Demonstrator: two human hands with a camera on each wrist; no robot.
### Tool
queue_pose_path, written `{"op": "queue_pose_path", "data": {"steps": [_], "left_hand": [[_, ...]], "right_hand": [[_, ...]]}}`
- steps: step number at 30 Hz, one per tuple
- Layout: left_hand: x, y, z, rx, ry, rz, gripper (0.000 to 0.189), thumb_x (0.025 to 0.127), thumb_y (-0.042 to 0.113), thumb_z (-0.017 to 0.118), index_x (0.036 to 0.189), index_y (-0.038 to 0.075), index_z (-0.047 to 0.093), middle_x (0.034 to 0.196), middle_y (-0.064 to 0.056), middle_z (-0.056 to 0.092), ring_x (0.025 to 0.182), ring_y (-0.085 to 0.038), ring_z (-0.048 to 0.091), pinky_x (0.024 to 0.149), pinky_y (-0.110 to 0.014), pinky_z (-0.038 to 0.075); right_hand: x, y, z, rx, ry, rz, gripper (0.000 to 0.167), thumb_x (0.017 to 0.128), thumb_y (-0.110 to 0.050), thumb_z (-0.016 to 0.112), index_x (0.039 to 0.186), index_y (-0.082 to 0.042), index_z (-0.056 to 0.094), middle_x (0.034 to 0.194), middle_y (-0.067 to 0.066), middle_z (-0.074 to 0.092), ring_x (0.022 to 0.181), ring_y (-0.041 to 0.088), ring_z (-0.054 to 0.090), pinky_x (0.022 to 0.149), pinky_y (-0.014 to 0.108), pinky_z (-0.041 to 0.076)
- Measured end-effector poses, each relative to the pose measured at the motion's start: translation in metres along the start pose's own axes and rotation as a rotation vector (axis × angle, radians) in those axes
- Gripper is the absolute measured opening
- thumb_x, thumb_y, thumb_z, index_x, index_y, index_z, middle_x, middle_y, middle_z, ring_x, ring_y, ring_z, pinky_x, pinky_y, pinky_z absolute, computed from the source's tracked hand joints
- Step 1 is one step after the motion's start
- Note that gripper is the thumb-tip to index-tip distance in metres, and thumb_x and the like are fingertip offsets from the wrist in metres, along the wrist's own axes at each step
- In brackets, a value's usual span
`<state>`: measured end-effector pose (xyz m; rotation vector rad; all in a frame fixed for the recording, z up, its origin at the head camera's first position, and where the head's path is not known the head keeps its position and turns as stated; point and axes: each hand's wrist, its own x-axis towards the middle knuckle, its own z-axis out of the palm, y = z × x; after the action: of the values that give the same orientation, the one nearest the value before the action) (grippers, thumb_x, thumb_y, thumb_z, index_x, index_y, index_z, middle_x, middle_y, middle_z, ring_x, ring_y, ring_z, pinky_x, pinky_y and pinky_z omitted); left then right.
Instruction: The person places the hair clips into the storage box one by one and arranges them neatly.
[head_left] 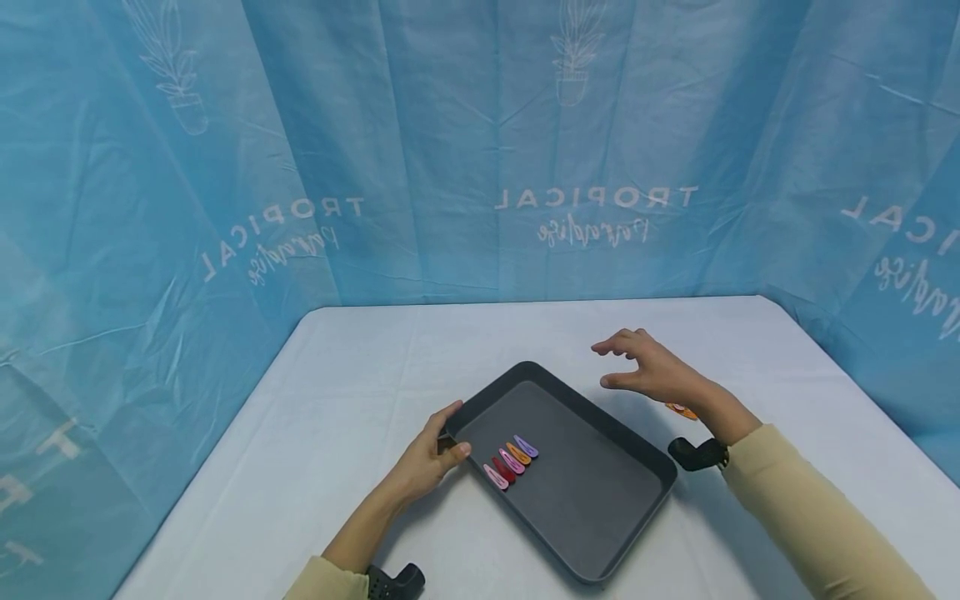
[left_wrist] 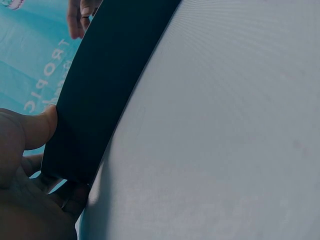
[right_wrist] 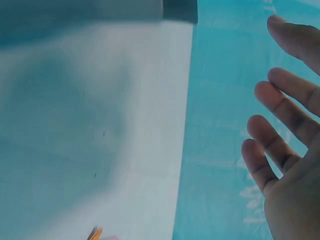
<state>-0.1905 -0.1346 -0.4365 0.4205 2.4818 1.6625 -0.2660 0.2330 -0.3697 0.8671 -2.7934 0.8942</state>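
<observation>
A dark grey rectangular tray point(head_left: 592, 492) lies at an angle on the white-covered table. Several snap hair clips sit in a slanting row near its left side: a light pink clip point(head_left: 496, 477), a red clip point(head_left: 504, 470), another pink one, an orange clip point(head_left: 518, 453) and a purple clip point(head_left: 527, 447). My left hand point(head_left: 422, 463) grips the tray's left corner, thumb at the rim and fingers around the outside. Beyond the tray's far right edge, my right hand point(head_left: 654, 371) is raised over the table with fingers spread and nothing in them.
Under the right wrist, partly hidden by it, an orange item point(head_left: 681, 411) lies on the white tablecloth point(head_left: 375, 375). Blue printed curtains point(head_left: 450, 150) hang behind and beside the table. Each wrist wears a black camera mount point(head_left: 697, 454).
</observation>
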Motion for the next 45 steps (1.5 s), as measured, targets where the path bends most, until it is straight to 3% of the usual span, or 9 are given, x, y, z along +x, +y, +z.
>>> {"op": "queue_pose_path", "data": {"steps": [6,15,31,45], "left_hand": [[0.0,-0.002,0.001,0.009,-0.004,-0.003,0.066,0.092,0.014,0.06,0.149,0.014,0.027,0.155,-0.019,0.021,0.144,-0.04,0.015,0.111,-0.061,0.021],[0.001,-0.004,0.001,0.013,-0.006,0.012,0.066,0.092,0.013,0.06,0.149,0.013,0.027,0.155,-0.019,0.022,0.143,-0.04,0.017,0.11,-0.06,0.025],[0.001,-0.005,0.001,0.01,-0.002,0.007,0.066,0.092,0.015,0.061,0.149,0.015,0.027,0.155,-0.019,0.022,0.143,-0.041,0.017,0.11,-0.061,0.024],[0.0,-0.004,0.0,0.037,0.003,0.007,0.066,0.092,0.015,0.061,0.149,0.016,0.028,0.155,-0.019,0.023,0.144,-0.041,0.016,0.111,-0.061,0.023]], "right_hand": [[-0.005,0.017,-0.003,0.005,0.024,0.093,0.057,0.081,-0.038,0.073,0.129,-0.011,0.056,0.124,0.009,0.056,0.113,0.027,0.044,0.094,0.053,0.042],[-0.018,0.038,-0.011,0.017,0.038,0.21,0.053,0.083,-0.035,0.071,0.129,-0.013,0.056,0.127,0.011,0.054,0.118,0.032,0.04,0.092,0.058,0.042],[-0.043,0.07,-0.014,-0.029,-0.008,0.331,0.05,0.085,-0.028,0.069,0.129,-0.006,0.056,0.131,0.017,0.049,0.118,0.036,0.036,0.089,0.057,0.042],[-0.059,0.088,-0.014,-0.08,-0.067,0.37,0.047,0.084,-0.024,0.068,0.126,-0.004,0.058,0.131,0.021,0.048,0.112,0.036,0.035,0.085,0.054,0.041]]}}
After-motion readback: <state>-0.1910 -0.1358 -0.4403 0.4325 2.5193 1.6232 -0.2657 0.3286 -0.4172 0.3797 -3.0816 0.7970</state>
